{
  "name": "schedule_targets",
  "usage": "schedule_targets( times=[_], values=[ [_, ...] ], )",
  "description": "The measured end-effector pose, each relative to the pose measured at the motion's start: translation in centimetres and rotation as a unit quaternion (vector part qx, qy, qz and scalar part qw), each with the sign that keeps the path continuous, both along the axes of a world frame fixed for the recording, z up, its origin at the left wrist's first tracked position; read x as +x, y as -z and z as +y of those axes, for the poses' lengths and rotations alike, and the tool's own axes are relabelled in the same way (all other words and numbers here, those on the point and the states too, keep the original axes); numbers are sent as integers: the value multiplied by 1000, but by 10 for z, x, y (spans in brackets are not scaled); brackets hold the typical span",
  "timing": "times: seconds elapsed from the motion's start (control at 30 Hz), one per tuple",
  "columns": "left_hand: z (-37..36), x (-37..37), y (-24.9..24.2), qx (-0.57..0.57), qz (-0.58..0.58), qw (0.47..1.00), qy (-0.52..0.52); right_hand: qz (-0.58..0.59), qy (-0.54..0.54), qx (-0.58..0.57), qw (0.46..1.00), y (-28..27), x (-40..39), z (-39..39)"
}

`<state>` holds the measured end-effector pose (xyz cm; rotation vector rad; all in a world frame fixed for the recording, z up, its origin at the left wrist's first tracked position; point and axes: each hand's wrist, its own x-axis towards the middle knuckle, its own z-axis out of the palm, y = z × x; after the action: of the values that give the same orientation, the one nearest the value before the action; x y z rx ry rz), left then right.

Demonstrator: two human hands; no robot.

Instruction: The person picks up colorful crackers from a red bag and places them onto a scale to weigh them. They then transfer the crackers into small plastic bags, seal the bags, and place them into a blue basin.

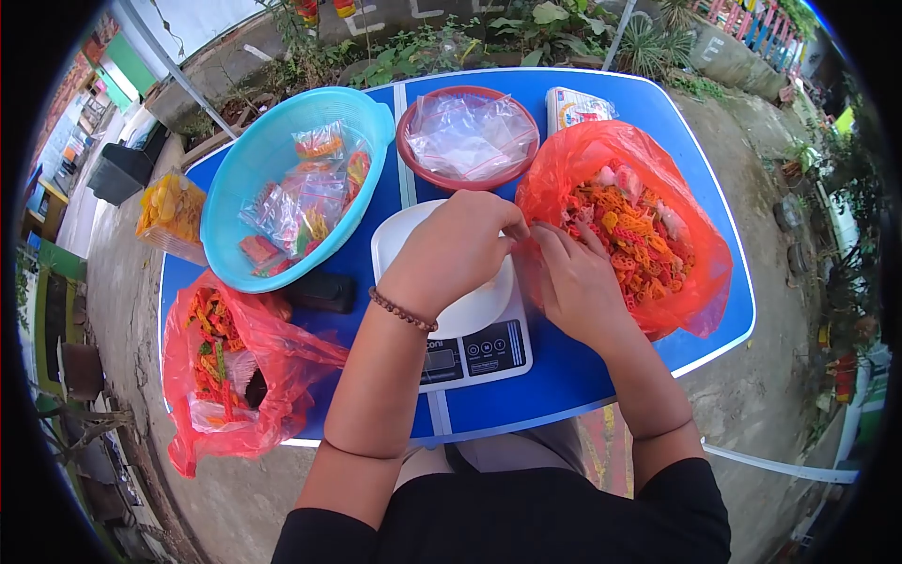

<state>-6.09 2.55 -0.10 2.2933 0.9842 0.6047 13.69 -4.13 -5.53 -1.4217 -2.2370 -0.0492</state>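
My left hand (pixel 460 249), with a beaded bracelet on the wrist, reaches over the white scale pan (pixel 470 310) and pinches at the near-left edge of a red plastic bag (pixel 700 202). Against that same edge, my right hand (pixel 580 287) has its fingers curled on the thin plastic, close to the left fingertips. The bag stands open and holds a heap of orange, red and pink crinkled pieces (pixel 629 235). Under my left arm is a digital kitchen scale (pixel 484 352), partly covered by the arm. Anything small between the fingertips is hidden.
A turquoise basket (pixel 218 202) holds several filled clear packets. Behind the scale, a red bowl (pixel 406 155) contains clear zip bags. Another red bag (pixel 282 385) sits at the left, near a black object (pixel 321 292) and a yellow snack pack (pixel 171 211). A white packet (pixel 575 108) lies at the back.
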Motion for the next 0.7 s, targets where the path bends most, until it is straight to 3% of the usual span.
schedule_targets(
  times=[0.13,0.43,0.7],
  values=[
    [-3,11,8,17,10,1000,6,-81,5,-28,996,-3,1,-6],
    [-4,12,4,-9,37,999,3,-128,105,-14,986,0,7,-6],
    [17,-11,17,101,-29,991,-77,-132,73,-18,988,-8,8,6]
  ],
)
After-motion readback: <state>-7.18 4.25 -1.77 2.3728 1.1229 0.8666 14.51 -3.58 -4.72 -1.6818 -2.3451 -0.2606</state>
